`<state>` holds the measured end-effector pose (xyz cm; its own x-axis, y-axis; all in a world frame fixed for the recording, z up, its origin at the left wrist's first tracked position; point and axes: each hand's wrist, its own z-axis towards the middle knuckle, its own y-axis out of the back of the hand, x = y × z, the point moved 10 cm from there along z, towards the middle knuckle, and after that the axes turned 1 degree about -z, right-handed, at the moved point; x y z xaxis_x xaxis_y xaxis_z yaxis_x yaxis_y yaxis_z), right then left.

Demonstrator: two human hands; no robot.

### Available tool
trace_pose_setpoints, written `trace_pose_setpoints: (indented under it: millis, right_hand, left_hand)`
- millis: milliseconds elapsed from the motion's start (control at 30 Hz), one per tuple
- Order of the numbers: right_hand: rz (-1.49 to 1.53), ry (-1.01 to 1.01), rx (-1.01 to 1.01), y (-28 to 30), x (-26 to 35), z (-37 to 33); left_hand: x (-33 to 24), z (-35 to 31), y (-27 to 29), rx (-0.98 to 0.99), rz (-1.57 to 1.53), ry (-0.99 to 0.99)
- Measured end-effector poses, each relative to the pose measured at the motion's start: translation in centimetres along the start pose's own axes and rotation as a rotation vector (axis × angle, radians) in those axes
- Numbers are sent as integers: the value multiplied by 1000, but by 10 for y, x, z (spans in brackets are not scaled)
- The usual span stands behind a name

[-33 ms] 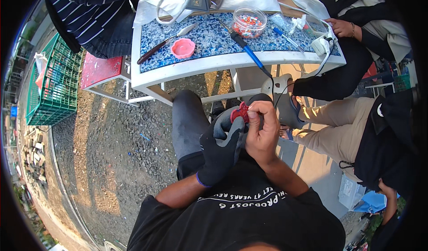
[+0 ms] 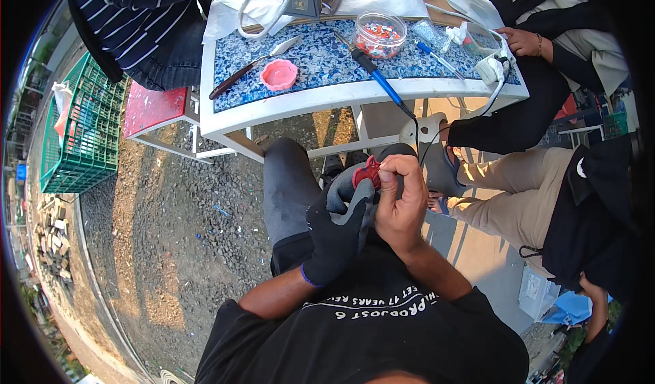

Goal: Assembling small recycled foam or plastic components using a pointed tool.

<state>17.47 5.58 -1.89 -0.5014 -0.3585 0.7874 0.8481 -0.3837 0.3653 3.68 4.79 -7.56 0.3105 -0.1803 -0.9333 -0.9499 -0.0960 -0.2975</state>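
Between my two hands, above my lap, is a small dark red piece (image 2: 367,173) with a curved edge; its exact kind is hard to make out. My left hand (image 2: 339,213), in a black and grey work glove, grips it from the left with fingers curled. My bare right hand (image 2: 401,203) pinches its right side between thumb and fingers. Beyond the hands, on the table, lie a blue-handled soldering iron (image 2: 377,75), a pink scalloped dish (image 2: 278,75) and a dark-handled palette knife (image 2: 254,67).
The white-framed table (image 2: 314,94) has a blue speckled top. On it stand a clear jar (image 2: 380,36) of orange and white bits and a blue pen (image 2: 439,59). A red stool (image 2: 155,111) and green crate (image 2: 80,124) are left. Other people are around the table.
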Motion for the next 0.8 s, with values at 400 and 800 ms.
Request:
trace_pose_setpoints:
  millis: [400,800]
  right_hand:
    - [-236,347,166,9,20,5]
    - [-280,440,156,9,25,-5]
  left_hand:
    - [16,5,-5,337,-298,289]
    - [5,-2,-7,638,367,-181]
